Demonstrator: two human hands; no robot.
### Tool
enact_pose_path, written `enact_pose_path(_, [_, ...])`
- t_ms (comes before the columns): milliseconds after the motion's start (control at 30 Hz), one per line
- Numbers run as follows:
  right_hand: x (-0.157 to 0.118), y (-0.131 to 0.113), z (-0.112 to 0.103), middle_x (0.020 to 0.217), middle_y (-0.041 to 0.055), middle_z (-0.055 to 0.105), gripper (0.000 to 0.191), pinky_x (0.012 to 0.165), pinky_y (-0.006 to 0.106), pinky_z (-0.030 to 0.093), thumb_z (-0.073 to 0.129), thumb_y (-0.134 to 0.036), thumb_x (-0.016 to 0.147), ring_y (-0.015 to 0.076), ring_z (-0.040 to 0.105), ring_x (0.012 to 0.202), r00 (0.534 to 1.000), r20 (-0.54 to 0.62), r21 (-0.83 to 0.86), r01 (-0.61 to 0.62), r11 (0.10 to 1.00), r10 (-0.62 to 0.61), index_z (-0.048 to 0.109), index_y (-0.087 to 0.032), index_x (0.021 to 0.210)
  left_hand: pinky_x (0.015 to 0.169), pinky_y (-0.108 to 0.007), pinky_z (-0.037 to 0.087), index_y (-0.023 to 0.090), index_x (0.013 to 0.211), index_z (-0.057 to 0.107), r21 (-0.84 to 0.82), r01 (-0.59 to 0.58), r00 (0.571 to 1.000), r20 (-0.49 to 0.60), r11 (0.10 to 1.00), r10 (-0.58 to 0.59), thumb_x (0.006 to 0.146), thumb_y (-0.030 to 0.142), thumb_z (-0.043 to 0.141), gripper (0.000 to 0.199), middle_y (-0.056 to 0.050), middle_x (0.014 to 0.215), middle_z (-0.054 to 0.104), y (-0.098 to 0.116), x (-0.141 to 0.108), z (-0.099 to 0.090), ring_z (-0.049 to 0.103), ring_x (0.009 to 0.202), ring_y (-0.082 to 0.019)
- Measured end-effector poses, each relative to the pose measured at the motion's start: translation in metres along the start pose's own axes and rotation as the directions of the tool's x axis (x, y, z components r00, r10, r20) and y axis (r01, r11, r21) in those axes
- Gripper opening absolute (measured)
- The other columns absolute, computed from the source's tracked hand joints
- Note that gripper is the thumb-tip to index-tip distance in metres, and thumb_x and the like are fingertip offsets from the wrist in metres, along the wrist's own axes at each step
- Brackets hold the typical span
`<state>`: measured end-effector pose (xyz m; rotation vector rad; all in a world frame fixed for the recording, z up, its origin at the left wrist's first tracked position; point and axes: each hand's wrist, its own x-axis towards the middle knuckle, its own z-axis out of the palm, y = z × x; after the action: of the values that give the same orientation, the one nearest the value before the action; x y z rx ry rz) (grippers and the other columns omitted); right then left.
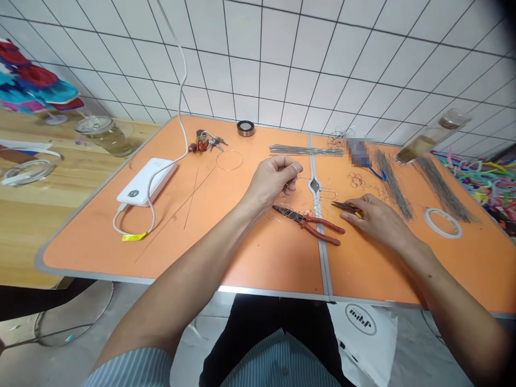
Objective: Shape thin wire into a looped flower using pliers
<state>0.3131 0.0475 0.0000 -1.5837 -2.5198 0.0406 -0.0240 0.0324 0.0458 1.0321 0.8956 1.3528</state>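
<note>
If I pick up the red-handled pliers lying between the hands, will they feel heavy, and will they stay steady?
The long-nose pliers will probably feel fairly heavy for their size, because the head looks like solid dark metal. Their red grips should likely give a secure hold. Lying flat on the orange table, they seem unlikely to roll, but the parted handles may swing when lifted.

The left hand pinched thin wire. The right hand held small pliers. Red-handled pliers lay between them on the orange table.
</note>
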Motion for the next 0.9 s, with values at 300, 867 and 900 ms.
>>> enact_pose_path(300, [0.0,-0.007,-0.012,0.122,0.0187,0.075,0.039,0.102,0.055,0.055,0.064,-0.043,0.1,0.0393,0.071,0.121,0.994,-0.096,0.072,-0.047,0.996,0.054,0.08,-0.017,0.124,0.05,-0.021,0.041,0.017,0.077,0.067,0.029,-0.045,0.999,0.003,0.999,0.045,0.086,0.027,0.078,0.017,0.003,0.068,0.06,-0.002,0.001,-0.001,0.056,0.054,-0.007])
enact_pose_path(867, [0.054,-0.122,-0.044,0.087,0.0038,0.078,0.02,0.07,0.034,0.047,0.072,-0.039,0.091,0.0198,0.067,0.08,0.994,-0.081,0.696,0.007,0.718,0.068,0.079,-0.02,0.09,0.053,-0.02,0.043,0.016,0.079,0.073,0.148,0.026,0.994,0.101,0.989,-0.041,0.079,0.043,0.092,0.033,0.002,0.064,0.062,-0.019,-0.001,0.005,0.055,0.053,-0.008])
enact_pose_path(900, [0.054,-0.122,-0.043,0.085,0.0035,0.078,0.021,0.07,0.033,0.046,0.072,-0.039,0.09,0.0195,0.066,0.079,0.995,-0.073,0.702,0.002,0.712,0.068,0.079,-0.019,0.089,0.053,-0.021,0.043,0.016,0.079,0.074,0.151,0.028,0.993,0.107,0.988,-0.044,0.079,0.044,0.092,0.033,0.002,0.064,0.062,-0.02,-0.002,0.006,0.055,0.054,-0.008])
